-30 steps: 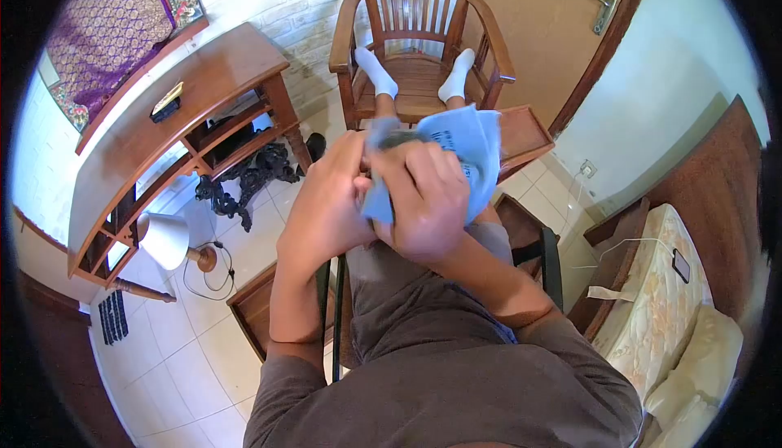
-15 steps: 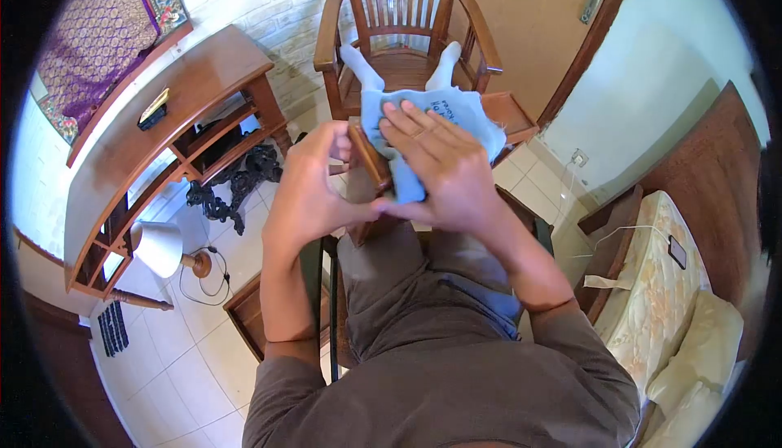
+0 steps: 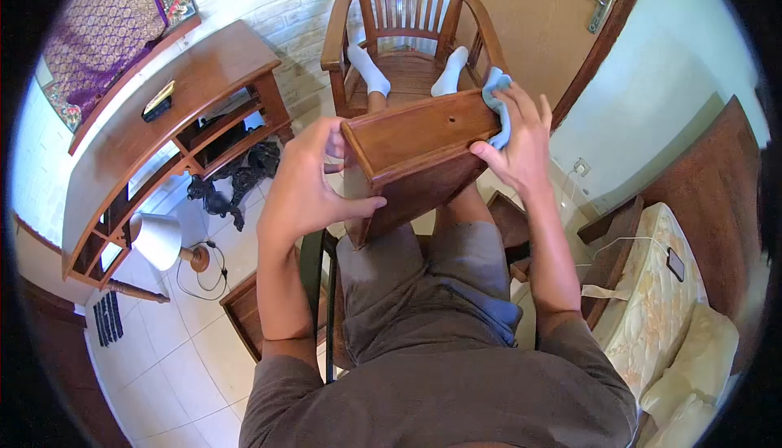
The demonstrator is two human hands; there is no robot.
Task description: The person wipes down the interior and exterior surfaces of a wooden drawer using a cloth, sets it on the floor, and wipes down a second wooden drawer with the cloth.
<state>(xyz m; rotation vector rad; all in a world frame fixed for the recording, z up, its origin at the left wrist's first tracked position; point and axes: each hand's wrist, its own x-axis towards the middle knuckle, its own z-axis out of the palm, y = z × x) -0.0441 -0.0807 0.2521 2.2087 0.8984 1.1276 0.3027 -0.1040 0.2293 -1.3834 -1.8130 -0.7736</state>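
A brown wooden drawer [image 3: 423,134] is held up over my lap, its front panel with a small hole facing up. My left hand [image 3: 314,183] grips the drawer's left end, thumb on the near side and fingers round the far side. At the right end, my right hand [image 3: 521,134] presses a blue cloth [image 3: 498,110] against the edge, its thumb on the near side. The cloth is bunched between palm and wood.
My socked feet rest on a wooden chair [image 3: 411,65] ahead. A curved desk [image 3: 191,81] and a lamp [image 3: 159,240] are at left. Another drawer [image 3: 252,309] lies on the floor. A bed [image 3: 652,293] with a phone [image 3: 675,265] is at right.
The cloth was spread over the drawer's front under my right hand; now it is bunched at the right end. My right hand has moved right, uncovering the panel. My left hand stays at the left end.
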